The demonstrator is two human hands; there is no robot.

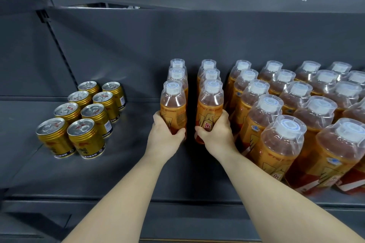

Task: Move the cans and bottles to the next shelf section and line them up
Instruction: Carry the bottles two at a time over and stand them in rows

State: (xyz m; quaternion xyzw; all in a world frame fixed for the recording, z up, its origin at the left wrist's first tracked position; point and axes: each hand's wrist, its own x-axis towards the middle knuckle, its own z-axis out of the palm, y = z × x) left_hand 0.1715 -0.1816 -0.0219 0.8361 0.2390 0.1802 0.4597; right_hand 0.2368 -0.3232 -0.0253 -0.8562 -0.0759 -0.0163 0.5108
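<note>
Each hand is closed around one bottle: the left hand (165, 134) grips the front bottle of the left row (173, 104), and the right hand (216, 134) grips the front bottle of the right row (210, 104). Both bottles seem to stand upright on the shelf (128, 163), between the cans (87, 116) at the left, which make two tidy rows, and the big group of bottles (296, 114) at the right. I think the step is to line up these two short rows. To do it well, hold low on the body, keep each bottle upright, and slide rather than lift, so the bottles just behind are not knocked over. The fronts should match the front cans, with an even gap between the rows.
</note>
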